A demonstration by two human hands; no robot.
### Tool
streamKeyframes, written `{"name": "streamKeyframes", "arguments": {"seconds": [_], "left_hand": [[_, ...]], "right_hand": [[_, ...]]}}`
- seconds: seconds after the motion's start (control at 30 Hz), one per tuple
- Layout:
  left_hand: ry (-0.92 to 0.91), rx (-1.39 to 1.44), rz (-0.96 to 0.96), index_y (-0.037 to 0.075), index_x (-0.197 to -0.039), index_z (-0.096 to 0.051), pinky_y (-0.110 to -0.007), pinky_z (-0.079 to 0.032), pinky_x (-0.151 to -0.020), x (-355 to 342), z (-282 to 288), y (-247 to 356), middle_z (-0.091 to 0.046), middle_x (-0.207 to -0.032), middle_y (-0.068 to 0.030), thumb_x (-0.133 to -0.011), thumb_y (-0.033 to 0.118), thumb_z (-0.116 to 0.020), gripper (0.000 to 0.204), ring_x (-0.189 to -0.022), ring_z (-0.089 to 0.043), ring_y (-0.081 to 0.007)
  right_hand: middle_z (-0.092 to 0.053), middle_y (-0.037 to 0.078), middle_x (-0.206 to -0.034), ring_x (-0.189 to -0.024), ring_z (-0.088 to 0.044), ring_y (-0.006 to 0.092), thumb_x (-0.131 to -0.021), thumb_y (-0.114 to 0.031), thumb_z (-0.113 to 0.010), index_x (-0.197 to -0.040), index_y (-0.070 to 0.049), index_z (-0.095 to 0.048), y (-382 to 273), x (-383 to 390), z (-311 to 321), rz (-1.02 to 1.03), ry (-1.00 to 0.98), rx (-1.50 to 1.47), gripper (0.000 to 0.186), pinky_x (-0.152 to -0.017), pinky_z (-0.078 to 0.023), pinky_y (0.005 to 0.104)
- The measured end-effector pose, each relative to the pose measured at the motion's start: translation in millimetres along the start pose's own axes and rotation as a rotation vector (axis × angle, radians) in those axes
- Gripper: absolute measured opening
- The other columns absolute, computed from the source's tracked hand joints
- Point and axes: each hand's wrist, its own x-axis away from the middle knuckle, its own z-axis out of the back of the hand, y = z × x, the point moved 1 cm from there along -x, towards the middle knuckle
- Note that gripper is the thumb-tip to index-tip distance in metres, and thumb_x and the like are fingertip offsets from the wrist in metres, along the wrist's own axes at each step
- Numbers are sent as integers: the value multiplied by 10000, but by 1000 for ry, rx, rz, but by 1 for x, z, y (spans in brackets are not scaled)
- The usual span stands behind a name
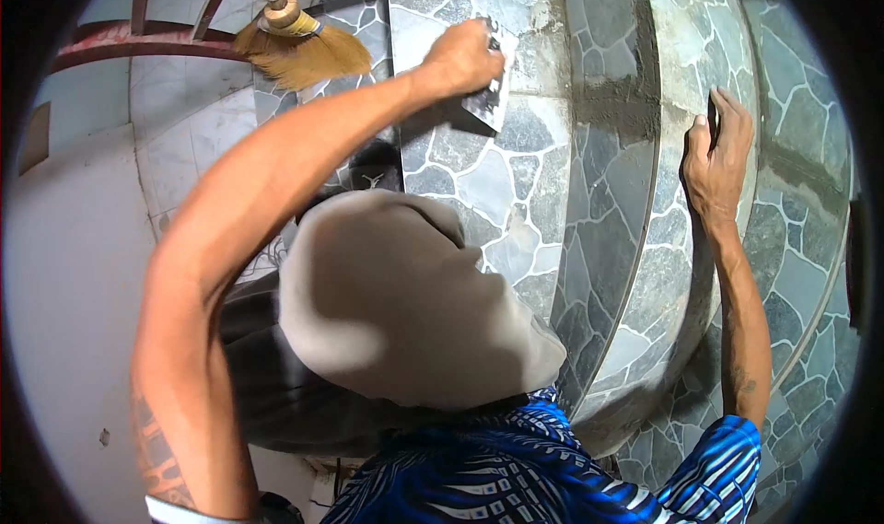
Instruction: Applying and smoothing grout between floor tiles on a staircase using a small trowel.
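My left hand [463, 59] is closed round the handle of a flat trowel [491, 117]. Its pale blade, smeared with dark stuff, lies against a stair tread [493, 183] with a grey stone-pattern tile face. Far to the right, my right hand [720, 160] rests on another tiled tread [677, 137]. That hand is empty, its fingers stretched out and the thumb a little apart. Between the two runs a darker tiled riser [603, 202], crossed by a band of dark grey mortar [617, 105]. My fingers hide most of the trowel's handle.
A broom [308, 54] with tan bristles stands at the upper left, next to a curved red metal railing [138, 43]. Beige cloth [396, 294] over my bent leg fills the middle. More tiled steps [801, 192] lie at the right, a white wall [64, 294] at the left.
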Motion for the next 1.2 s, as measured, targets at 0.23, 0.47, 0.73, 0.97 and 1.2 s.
{"name": "streamKeyframes", "arguments": {"seconds": [0.23,0.47,0.73,0.97,1.2], "left_hand": [[81,167,41,-111,-1070,-531,-475,-525,-754,23,-42,14,-648,-793,-275,-815,97,-567,331,-769,-659,-429],[138,106,-51,-160,-1141,-495,-497,-536,-767,-17,-62,44,-632,-807,-337,-749,26,-571,441,-810,-664,-444],[120,140,-54,-149,-1029,-522,-485,-540,-745,17,-53,40,-644,-786,-311,-794,32,-564,300,-784,-672,-436],[-29,124,-14,-140,-1047,-543,-465,-552,-694,15,-44,34,-651,-755,-262,-794,8,-563,294,-738,-685,-359],[-141,-265,-199,-58,-974,-625,-402,-559,-686,-22,-47,32,-666,-777,-226,-837,81,-576,202,-691,-684,-291]], "right_hand": [[-516,218,-1243,-1169,-486,349,-911,-144,-487,-1208,46,-525,-6,4,6,-46,-68,60,356,-1031,-358,423],[-557,198,-1155,-1098,-529,335,-916,-200,-509,-1202,33,-545,-2,-9,-3,4,3,46,370,-984,-393,416],[-549,204,-1194,-1107,-522,340,-893,-196,-535,-1180,44,-555,1,-1,-1,23,56,82,375,-997,-388,419],[-570,193,-1134,-1064,-537,342,-881,-177,-556,-1141,39,-567,5,4,-4,39,101,36,339,-966,-405,414],[-570,191,-1123,-1062,-541,341,-881,-182,-557,-1143,39,-566,2,-3,-8,67,119,11,343,-970,-404,417]]}}
